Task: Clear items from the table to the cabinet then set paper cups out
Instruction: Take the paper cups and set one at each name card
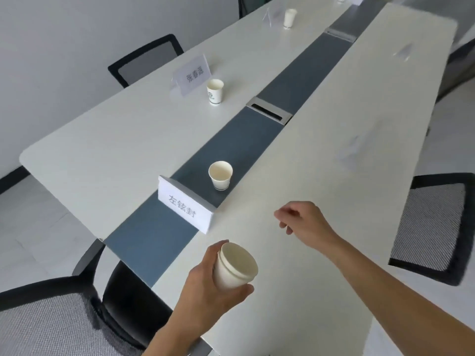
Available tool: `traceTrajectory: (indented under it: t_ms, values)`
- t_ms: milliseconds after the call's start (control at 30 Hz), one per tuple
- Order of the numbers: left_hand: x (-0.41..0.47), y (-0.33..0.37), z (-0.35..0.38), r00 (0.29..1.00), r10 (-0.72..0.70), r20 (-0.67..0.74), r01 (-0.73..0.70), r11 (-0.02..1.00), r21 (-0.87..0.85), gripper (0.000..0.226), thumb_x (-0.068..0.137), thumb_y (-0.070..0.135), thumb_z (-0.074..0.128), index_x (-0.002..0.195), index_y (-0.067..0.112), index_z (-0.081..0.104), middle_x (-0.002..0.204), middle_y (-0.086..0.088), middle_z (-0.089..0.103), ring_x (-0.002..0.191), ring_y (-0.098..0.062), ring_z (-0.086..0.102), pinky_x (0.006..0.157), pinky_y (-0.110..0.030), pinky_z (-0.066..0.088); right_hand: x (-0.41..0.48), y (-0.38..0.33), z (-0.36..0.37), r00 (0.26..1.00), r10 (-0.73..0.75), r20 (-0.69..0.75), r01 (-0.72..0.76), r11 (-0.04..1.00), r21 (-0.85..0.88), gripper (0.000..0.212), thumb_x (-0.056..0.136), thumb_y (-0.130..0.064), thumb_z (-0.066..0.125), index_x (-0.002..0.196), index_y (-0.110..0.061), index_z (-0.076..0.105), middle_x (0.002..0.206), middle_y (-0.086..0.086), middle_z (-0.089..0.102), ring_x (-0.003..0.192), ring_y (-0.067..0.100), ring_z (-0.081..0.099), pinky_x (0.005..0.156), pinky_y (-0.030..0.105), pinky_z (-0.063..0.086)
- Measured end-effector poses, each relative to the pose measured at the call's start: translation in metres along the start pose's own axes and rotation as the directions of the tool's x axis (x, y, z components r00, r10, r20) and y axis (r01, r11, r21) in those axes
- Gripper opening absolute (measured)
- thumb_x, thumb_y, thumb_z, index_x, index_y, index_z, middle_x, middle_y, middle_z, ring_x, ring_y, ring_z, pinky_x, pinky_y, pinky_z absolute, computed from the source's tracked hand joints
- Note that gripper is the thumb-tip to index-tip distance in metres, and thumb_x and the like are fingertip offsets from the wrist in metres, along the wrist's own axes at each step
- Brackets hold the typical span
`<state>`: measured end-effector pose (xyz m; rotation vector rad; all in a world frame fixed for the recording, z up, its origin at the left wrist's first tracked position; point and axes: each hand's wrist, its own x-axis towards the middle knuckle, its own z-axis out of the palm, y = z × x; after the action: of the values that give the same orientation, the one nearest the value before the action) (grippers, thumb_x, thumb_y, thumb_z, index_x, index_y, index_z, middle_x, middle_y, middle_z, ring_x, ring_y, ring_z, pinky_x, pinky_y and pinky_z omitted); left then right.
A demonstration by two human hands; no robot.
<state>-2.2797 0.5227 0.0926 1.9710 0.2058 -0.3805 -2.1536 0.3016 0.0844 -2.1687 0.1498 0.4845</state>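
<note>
My left hand [205, 281] grips a short stack of white paper cups [235, 265] above the near end of the long white table [308, 176]. My right hand [303, 219] hovers over the tabletop with its fingers loosely curled, holding nothing. One paper cup [220, 175] stands on the table's dark centre strip, behind a name card [185, 205]. A second cup [215, 91] stands beside another name card [192, 74] on the left side. A third cup [289, 18] stands far up the table.
Black mesh chairs stand at the near left [46, 319], the far left [146, 60] and the right [434, 227]. Metal cable hatches [268, 112] sit in the centre strip. Clear card stands [353, 150] blur on the right half.
</note>
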Motion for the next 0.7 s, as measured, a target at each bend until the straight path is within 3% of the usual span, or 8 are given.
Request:
traceTrajectory:
  t_ms: [200,400,467,567,700]
  values:
    - [-0.044,0.038,0.072,0.979,0.105,0.176,-0.118,0.991,0.069,0.064,0.058,0.034,0.087,0.11,0.04,0.051,0.094,0.015,0.068,0.085,0.003,0.063,0.064,-0.014,0.053,-0.141,0.058,-0.046,0.999,0.05,-0.003,-0.048,0.978,0.203,0.014,0.087,-0.026,0.067,0.081,-0.014,0.071,0.07,0.0,0.07,0.057,0.008,0.061,0.05,0.01,0.041]
    - [-0.112,0.061,0.17,0.892,0.205,0.402,-0.285,0.947,0.15,0.07,0.052,0.046,0.082,0.113,0.046,0.049,0.102,0.029,0.062,0.093,0.001,0.062,0.075,-0.019,0.055,-0.269,0.14,-0.075,0.994,0.106,-0.037,-0.089,0.947,0.309,0.015,0.079,-0.029,0.076,0.08,-0.015,0.072,0.068,0.002,0.068,0.058,0.006,0.057,0.061,0.02,0.051]
    - [-0.133,0.067,0.204,0.851,0.224,0.476,-0.337,0.927,0.166,0.071,0.051,0.047,0.081,0.114,0.047,0.049,0.103,0.028,0.062,0.095,0.001,0.062,0.077,-0.019,0.055,-0.306,0.169,-0.086,0.987,0.145,-0.074,-0.111,0.934,0.34,0.016,0.076,-0.03,0.078,0.079,-0.015,0.072,0.068,0.006,0.067,0.058,0.008,0.056,0.062,0.023,0.051]
    - [-0.158,0.077,0.251,0.79,0.247,0.561,-0.399,0.902,0.165,0.071,0.049,0.047,0.081,0.113,0.047,0.049,0.104,0.024,0.064,0.097,0.001,0.061,0.078,-0.016,0.053,-0.355,0.207,-0.105,0.97,0.202,-0.135,-0.129,0.901,0.415,0.017,0.074,-0.026,0.08,0.076,-0.012,0.071,0.065,0.0,0.063,0.059,0.01,0.054,0.062,0.026,0.049]
    - [-0.178,0.097,0.307,0.693,0.281,0.663,-0.498,0.853,0.159,0.074,0.049,0.052,0.08,0.115,0.047,0.048,0.107,0.025,0.062,0.099,0.0,0.059,0.083,-0.019,0.052,-0.402,0.245,-0.13,0.94,0.266,-0.215,-0.13,0.859,0.495,0.018,0.073,-0.017,0.082,0.073,-0.006,0.068,0.06,-0.001,0.06,0.056,0.011,0.051,0.057,0.021,0.046]
